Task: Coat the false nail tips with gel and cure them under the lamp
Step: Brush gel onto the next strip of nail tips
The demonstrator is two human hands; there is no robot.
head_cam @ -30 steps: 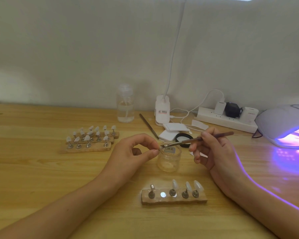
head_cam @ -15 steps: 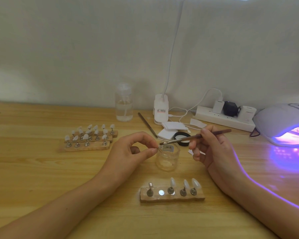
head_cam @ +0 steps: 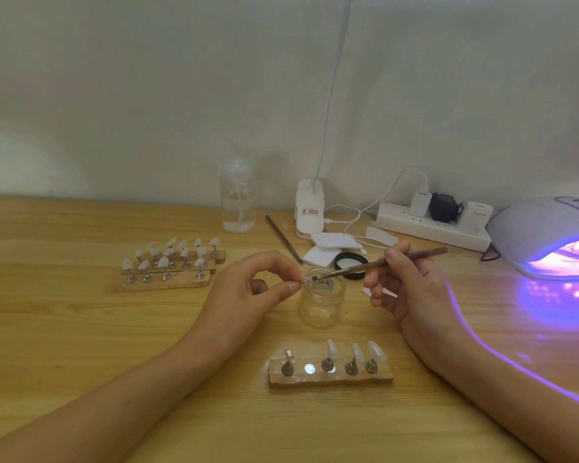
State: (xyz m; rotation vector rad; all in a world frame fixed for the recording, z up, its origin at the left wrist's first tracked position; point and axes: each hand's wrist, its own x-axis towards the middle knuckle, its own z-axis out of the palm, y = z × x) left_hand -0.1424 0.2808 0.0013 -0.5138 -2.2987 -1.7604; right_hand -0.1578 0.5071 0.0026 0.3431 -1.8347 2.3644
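Observation:
My left hand (head_cam: 253, 290) pinches a small pale nail tip (head_cam: 306, 280) between thumb and forefinger, just left of the open clear gel jar (head_cam: 322, 304). My right hand (head_cam: 406, 285) holds a thin brown brush (head_cam: 381, 263) like a pen, its bristles touching the tip over the jar's rim. In front of the jar lies a wooden holder (head_cam: 331, 376) with three nail tips on stands, one bare stand and one bare magnet. The curing lamp (head_cam: 549, 240) glows purple at the right edge.
A larger wooden rack (head_cam: 168, 267) with several nail tips sits at the left. Behind the jar are a clear pump bottle (head_cam: 238, 198), a second tool (head_cam: 283, 238), white pads (head_cam: 328, 247), a black lid (head_cam: 351, 264), a white desk-lamp base (head_cam: 310, 210) and a power strip (head_cam: 432, 223).
The brush tip has dropped slightly and moved left to meet the nail tip pinched in my left hand. Both hands stay near the jar.

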